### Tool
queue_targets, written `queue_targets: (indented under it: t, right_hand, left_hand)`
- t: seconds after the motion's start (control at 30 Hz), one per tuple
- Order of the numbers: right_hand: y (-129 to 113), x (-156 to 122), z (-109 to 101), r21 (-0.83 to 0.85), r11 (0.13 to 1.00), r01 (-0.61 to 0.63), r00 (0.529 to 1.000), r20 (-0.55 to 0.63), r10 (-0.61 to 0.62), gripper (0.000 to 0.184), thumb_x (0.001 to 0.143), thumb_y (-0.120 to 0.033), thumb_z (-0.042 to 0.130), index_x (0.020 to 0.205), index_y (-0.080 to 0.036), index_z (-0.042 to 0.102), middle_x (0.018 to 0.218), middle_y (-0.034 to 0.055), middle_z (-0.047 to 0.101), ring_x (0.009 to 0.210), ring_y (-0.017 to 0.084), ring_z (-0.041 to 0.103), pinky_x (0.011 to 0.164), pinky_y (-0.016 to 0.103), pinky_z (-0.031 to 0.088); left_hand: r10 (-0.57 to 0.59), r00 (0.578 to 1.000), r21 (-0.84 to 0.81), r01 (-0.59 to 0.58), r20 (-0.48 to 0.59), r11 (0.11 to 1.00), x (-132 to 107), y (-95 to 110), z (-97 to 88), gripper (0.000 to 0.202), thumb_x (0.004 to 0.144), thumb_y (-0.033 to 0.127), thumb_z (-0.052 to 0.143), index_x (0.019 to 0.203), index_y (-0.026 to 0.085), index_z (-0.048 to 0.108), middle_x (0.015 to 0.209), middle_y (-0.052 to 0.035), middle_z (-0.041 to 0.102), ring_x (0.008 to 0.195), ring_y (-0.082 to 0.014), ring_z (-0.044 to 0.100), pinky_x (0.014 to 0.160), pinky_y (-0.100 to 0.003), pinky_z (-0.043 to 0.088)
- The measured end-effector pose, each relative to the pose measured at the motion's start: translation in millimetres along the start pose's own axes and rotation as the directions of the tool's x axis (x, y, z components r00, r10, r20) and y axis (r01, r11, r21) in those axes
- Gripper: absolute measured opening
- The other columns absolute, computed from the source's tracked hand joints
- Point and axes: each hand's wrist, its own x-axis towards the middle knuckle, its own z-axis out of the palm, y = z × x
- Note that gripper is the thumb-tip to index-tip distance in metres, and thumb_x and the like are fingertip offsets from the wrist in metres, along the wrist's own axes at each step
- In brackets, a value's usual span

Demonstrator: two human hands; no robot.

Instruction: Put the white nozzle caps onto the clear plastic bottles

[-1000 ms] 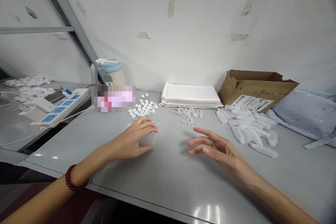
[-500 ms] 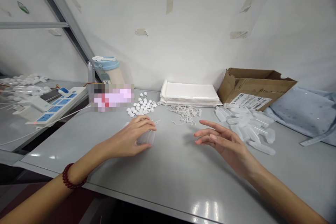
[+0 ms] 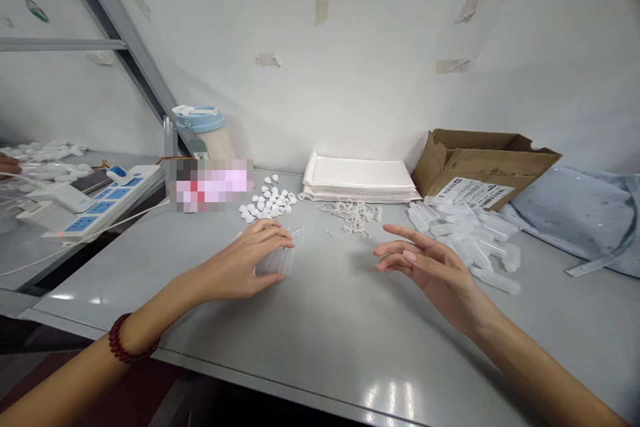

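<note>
My left hand [image 3: 245, 260] curves over a row of clear plastic tubes [image 3: 280, 261] lying on the grey table, its thumb and fingers closed around them; the palm hides part of the row. To the right, my right hand [image 3: 430, 267] hovers above the table with fingers stretched apart and nothing in them. Just beyond my left hand lies a heap of small white caps [image 3: 270, 203]. A tangle of thin white strips [image 3: 353, 215] sits between and beyond the hands. More translucent plastic tubes [image 3: 467, 240] are piled beyond my right hand.
White padded envelopes [image 3: 360, 177] are stacked by the wall, beside an open cardboard box [image 3: 490, 160]. Blue cloth [image 3: 575, 213] lies far right. At left are a blue-lidded cup [image 3: 205, 130], a blurred pink item [image 3: 215, 185], a power strip [image 3: 103, 203] and another person's hand [image 3: 7, 165].
My right hand has shifted very slightly right. My left hand stays around the clear tubes. Another person's hand has come into view at the far left edge.
</note>
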Motion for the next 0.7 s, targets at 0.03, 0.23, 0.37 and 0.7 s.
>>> queue_targets:
  t: [0.03,0.23,0.37,0.7]
  right_hand:
    - [-1,0,-1,-0.003,1.0,0.004,1.0,-0.009,-0.004,0.036,0.083,-0.032,0.064,0.117,-0.022,0.06,0.098,0.0084,0.071,0.085,0.024,0.067,0.089,0.047,0.046]
    - [-10,5,-11,-0.054,0.997,0.061,0.989,-0.134,-0.068,0.035,0.08,-0.034,0.067,0.112,-0.022,0.061,0.095,0.0076,0.071,0.081,0.023,0.067,0.085,0.046,0.048]
    - [-17,9,-26,-0.252,0.96,0.122,0.934,-0.297,-0.197,0.035,0.08,-0.038,0.066,0.11,-0.021,0.059,0.094,0.0085,0.071,0.081,0.024,0.067,0.084,0.047,0.049]
    - [8,31,-79,-0.999,0.017,0.052,0.876,0.037,-0.481,0.032,0.09,-0.026,0.041,0.113,-0.016,0.06,0.117,0.0167,0.065,0.109,0.033,0.06,0.091,0.051,0.048]
  left_hand:
    - [0.003,1.0,-0.001,-0.003,-0.001,1.0,0,0,-0.1,0.039,0.082,0.026,0.062,0.119,0.023,0.053,0.126,-0.0075,0.054,0.128,-0.0269,0.034,0.104,-0.045,0.036]
    - [0.019,1.0,0.01,-0.019,-0.003,1.0,1,-1,1.4,0.039,0.081,0.026,0.062,0.119,0.024,0.053,0.128,-0.0071,0.053,0.128,-0.0272,0.034,0.105,-0.045,0.036]
    - [0.031,0.999,0.036,-0.032,0.019,0.999,2,-3,2.6,0.038,0.082,0.028,0.061,0.119,0.026,0.053,0.13,-0.0064,0.05,0.13,-0.0283,0.031,0.105,-0.047,0.035]
    - [0.124,0.981,0.113,-0.108,-0.149,0.988,31,39,-2.0,0.031,0.09,0.03,0.051,0.119,0.021,0.053,0.126,-0.0094,0.052,0.125,-0.0276,0.035,0.102,-0.046,0.038]
